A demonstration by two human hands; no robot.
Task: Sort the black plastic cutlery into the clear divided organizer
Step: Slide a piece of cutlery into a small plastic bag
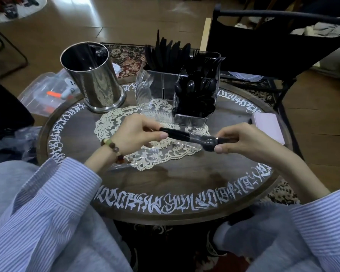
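A black plastic spoon (185, 135) in a clear plastic wrapper (145, 154) lies level between both hands above the lace doily. My left hand (137, 134) pinches its handle end; my right hand (243, 140) pinches the bowl end. Behind them stands the clear divided organizer (145, 91). Its back left part holds black knives (166, 52), its back right part forks (206, 59), its front right part spoons (196, 95). The front left part shows nothing inside.
A shiny steel canister (94, 79) stands at the table's back left. A pink box (268, 128) lies at the right rim. The round dark table (165, 183) carries white script. A black chair (263, 42) is behind; a clear bin (47, 93) sits on the floor, left.
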